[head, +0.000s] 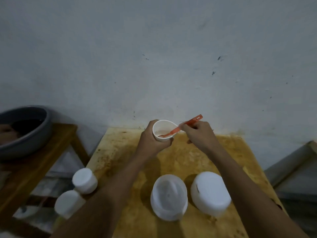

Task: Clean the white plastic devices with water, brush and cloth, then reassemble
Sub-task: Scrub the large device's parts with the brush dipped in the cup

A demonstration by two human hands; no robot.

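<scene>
White cup, gripped by the left hand above the table's far end, with a brush pinched inside by the right hand; water could be spilled if tipped by hard strokes.

Both forearms are stretched forward. The left hand is curled round a white cup; an orange brush is pinched between fingertips of the right hand.

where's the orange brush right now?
Head view, centre: the orange brush is pinched in the right hand, its tip inside the white cup held by the left hand, over the far edge of the table.
</scene>
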